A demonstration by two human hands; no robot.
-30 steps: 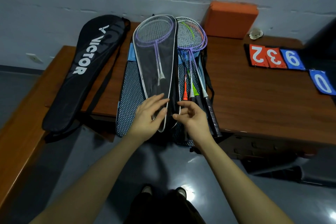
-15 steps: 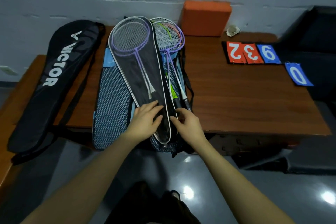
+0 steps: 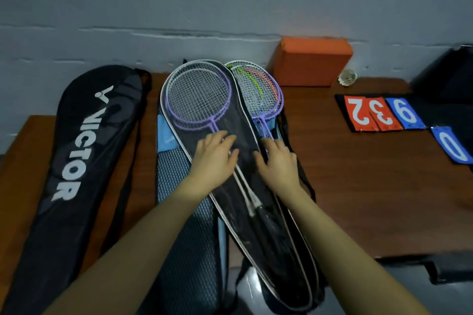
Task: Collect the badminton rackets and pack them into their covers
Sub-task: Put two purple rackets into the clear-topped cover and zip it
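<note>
A see-through black cover with white piping (image 3: 238, 140) lies on the wooden table (image 3: 358, 199), with purple-framed rackets (image 3: 198, 96) inside it. My left hand (image 3: 213, 158) rests flat on the cover over the racket shafts, fingers straight. My right hand (image 3: 277, 161) presses on the cover's right edge, fingers spread. More rackets with purple, green and orange frames (image 3: 258, 92) lie half hidden under the cover's right side. Beneath them lies a blue mesh cover (image 3: 184, 212).
A black VICTOR racket cover (image 3: 76, 161) lies at the left on the table. An orange block (image 3: 311, 61) and a shuttlecock (image 3: 348, 78) stand by the wall. Red and blue score number cards (image 3: 378, 112) lie at the right. The table's front edge is close below my forearms.
Both hands have moved up the cover from its handle end to the shaft area. The camera has come closer and lower over the table.
</note>
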